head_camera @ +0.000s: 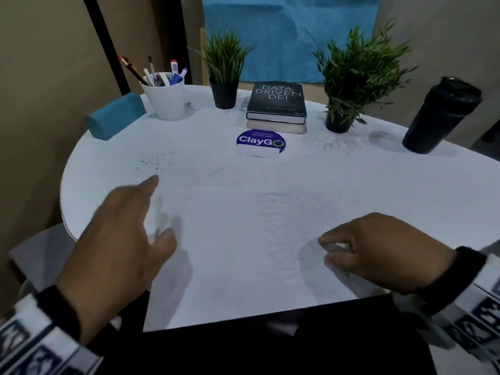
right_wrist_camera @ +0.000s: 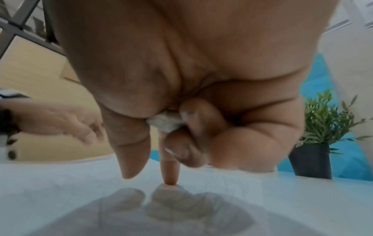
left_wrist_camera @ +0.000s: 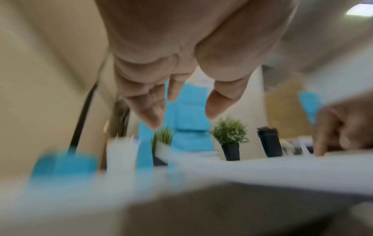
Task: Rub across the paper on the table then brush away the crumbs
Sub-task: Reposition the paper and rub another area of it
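Right now the paper lies flat on the near part of the white bench, its near edge hanging a little past the bench rim toward the person. The left hand hovers over the paper's left edge with its fingers straight and loosely spread, holding nothing; its outline is smeared in the head view. The right hand sits on the paper's right part, its curled fingers tucking a small pale eraser against the palm while one straight finger props on the sheet.

Dark crumbs are scattered on the bench beyond the paper's far left corner, and a few specks lie further right. Faint grey scribble shows mid-sheet.

The main risk, as I judge it, is the sheet sliding or creasing: only one fingertip pins it, and a brisk sweep by the left hand could drag the overhanging paper off the near rim. A wide sweep might also scatter crumbs toward the blue case or the white pen cup at the far left rather than off the bench. The eraser, held only against the palm, could slip if that hand shifts.
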Demonstrator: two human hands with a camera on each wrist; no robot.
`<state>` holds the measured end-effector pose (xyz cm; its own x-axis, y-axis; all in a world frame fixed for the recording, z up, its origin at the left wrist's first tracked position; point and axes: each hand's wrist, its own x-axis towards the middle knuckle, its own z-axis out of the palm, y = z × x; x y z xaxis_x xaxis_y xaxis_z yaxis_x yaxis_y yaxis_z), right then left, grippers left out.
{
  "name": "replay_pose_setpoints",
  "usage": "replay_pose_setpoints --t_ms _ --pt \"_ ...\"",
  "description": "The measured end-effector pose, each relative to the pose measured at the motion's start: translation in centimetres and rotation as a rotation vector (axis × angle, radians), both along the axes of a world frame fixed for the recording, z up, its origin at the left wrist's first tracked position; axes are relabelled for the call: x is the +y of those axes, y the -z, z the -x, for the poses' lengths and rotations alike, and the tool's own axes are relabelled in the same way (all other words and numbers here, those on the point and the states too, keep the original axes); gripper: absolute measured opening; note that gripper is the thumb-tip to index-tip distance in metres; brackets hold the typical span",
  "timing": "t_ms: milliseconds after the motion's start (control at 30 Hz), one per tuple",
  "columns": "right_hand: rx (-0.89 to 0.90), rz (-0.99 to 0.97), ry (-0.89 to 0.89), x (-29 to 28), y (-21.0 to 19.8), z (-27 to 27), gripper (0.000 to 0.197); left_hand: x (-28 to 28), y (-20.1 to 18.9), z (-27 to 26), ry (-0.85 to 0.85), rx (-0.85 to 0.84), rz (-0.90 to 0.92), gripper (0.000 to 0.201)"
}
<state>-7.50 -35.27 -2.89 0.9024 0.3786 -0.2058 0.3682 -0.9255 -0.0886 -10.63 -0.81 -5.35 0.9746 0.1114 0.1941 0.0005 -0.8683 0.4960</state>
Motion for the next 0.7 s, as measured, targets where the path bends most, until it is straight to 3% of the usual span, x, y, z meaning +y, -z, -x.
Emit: replay_pose_setpoints --t_ms 67,167,267,333,367,467,533,600,700 --pt "0.081 -0.025 0.019 0.2 -1.0 -0.5 0.040 -0.7 -0.8 0.5 0.229 -0.103 -0.121 0.062" --pt "0.213 -0.334 0.214 0.9 -2.6 -2.2 0.024 -3.0 -1.1 0.2 0.550 0.150 -0.213 0.068" --pt "0.447 -0.837 0.501 1.7 -3.5 -4.8 0.016 -4.8 -0.6 -1.1 0.692 0.331 -0.390 0.084" --pt "0.599 -0.992 0.564 2.6 -3.8 -6.1 0.010 -5.3 -0.6 -1.9 0.725 0.383 -0.465 0.087" --pt "0.645 -1.007 0.551 3.1 -3.8 -6.6 0.017 -5.2 -0.4 -2.2 0.742 0.397 -0.487 0.088" --pt "0.590 -0.898 0.417 5.5 -3.1 -7.4 0.026 -5.4 0.0 -2.4 0.754 0.386 -0.503 0.080" --pt "0.380 -0.605 0.234 7.1 -2.1 -7.5 0.019 -5.6 0.2 -2.2 0.738 0.375 -0.477 0.069" --pt "0.187 -0.296 0.061 8.2 -1.0 -7.7 0.013 -5.6 0.6 -2.1 0.718 0.372 -0.474 0.072" --pt "0.073 -0.229 0.046 9.1 -0.2 -8.4 0.007 -5.6 0.8 -2.2 0.715 0.371 -0.503 0.081"
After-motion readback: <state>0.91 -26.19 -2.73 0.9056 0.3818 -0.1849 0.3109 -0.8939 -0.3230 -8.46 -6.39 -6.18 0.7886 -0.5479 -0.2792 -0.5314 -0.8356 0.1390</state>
